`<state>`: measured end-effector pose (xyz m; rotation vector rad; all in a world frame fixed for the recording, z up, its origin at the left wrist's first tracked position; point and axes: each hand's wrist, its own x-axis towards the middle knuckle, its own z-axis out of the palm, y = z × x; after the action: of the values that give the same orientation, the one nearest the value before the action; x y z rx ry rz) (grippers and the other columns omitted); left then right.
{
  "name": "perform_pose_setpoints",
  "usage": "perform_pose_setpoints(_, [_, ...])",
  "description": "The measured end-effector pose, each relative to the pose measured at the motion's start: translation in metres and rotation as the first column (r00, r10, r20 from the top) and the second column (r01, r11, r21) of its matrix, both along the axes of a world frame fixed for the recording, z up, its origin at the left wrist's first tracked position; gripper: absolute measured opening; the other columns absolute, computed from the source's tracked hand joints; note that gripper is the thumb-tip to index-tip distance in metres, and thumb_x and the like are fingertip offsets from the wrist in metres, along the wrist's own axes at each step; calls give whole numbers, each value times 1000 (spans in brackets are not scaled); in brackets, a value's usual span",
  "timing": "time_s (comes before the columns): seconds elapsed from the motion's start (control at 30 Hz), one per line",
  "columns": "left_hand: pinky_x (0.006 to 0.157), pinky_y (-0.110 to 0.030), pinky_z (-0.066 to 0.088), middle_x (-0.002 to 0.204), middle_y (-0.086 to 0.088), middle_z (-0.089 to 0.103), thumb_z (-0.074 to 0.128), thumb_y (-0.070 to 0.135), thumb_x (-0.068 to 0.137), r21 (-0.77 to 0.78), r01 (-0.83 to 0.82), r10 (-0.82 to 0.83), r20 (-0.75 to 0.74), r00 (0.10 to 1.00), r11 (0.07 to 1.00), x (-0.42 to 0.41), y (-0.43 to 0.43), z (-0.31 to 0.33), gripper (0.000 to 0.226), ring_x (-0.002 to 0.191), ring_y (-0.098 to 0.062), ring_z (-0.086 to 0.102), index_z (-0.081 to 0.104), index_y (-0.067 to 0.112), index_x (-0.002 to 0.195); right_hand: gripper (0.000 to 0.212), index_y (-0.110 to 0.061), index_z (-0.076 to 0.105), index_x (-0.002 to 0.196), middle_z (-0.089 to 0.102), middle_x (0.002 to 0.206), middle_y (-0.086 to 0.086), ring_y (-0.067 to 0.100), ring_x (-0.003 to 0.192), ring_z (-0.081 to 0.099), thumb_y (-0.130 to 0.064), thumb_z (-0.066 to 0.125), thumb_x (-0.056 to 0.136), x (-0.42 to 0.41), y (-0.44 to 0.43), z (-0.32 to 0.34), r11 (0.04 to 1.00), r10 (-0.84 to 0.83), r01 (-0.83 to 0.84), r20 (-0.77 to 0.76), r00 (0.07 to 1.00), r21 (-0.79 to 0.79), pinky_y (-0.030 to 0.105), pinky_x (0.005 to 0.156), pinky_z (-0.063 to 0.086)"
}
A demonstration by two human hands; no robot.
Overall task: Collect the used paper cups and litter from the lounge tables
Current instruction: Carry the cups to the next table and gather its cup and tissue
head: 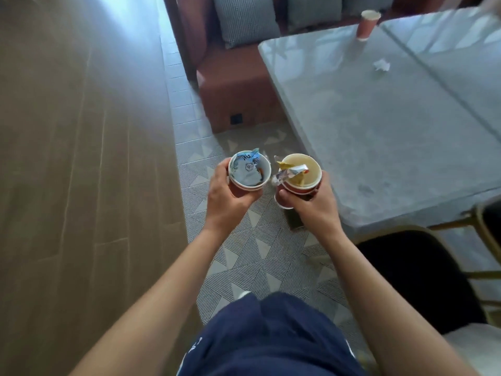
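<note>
My left hand [227, 196] grips a paper cup [250, 183] with a crumpled blue-and-white wrapper [248, 165] stuffed inside. My right hand [311, 204] grips a red paper cup [311, 172] with a yellow-and-silver wrapper [290, 172] sticking out over its rim; a second red cup seems nested under it. Both cups are held side by side above the patterned floor, left of the grey table [379, 137]. On the table's far part stands another red paper cup [366, 24], upright, and a crumpled white paper scrap [381, 65] lies nearer.
A red-brown sofa [233, 82] with checked cushions [244, 20] stands beyond the table. A brown wall panel [81, 158] runs along the left. A black-seated chair with a gold frame [423, 272] is at the right, close to the table's near edge.
</note>
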<state>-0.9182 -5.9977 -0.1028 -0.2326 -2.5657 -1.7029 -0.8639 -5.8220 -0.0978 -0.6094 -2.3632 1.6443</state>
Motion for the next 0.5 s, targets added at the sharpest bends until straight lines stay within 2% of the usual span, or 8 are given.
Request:
perform_pose_setpoints(0.1, [94,-45,49,117,3,60,77,49,58,11,58,-58,-6,998,998,-27,10,2,73,109,-19,58,48,28,121,70,-19,46,121,62,108,-8,8,99,60,-31,85,64,-20,8,-3,999,-50,50,-5,999,15,25,87,48])
perform_pose_setpoints(0.23, [94,-45,49,118,3,61,76,52,59,30,127,-126,-4,992,992,-63,28,1,70,110,-18,58,44,35,119,64,-23,48,115,62,104,-13,8,99,61,-28,85,64,-47,24,-5,993,-115,115,-12,993,7,30,89,49])
perform_pose_setpoints(0.3, [94,-45,49,118,3,60,76,53,59,32,149,-149,-4,989,988,-82,41,0,70,110,-18,58,44,35,119,65,-21,48,117,63,106,-10,6,98,61,-28,86,64,-63,34,-7,990,-144,144,-10,990,-3,24,88,49])
perform_pose_setpoints(0.4, [94,-45,50,118,5,58,75,52,60,33,175,-174,-15,985,984,-112,63,1,69,111,-18,57,43,35,119,62,-20,48,115,60,100,-16,-6,89,57,-25,86,65,-89,51,-6,984,-179,179,-19,984,24,2,75,40])
perform_pose_setpoints(0.43, [94,-44,50,118,6,58,75,51,60,36,181,-180,-16,984,983,-121,70,2,68,111,-17,57,43,36,119,61,-22,48,113,58,98,-19,-8,88,56,-24,86,65,-98,57,-6,982,-184,184,-19,983,27,2,74,40])
perform_pose_setpoints(0.5, [94,-44,50,118,7,58,76,50,61,38,194,-193,-21,981,980,-138,82,3,68,112,-16,57,43,37,119,61,-22,47,113,58,98,-20,-7,89,57,-23,86,65,-112,66,-6,981,-193,194,-14,981,18,9,78,43])
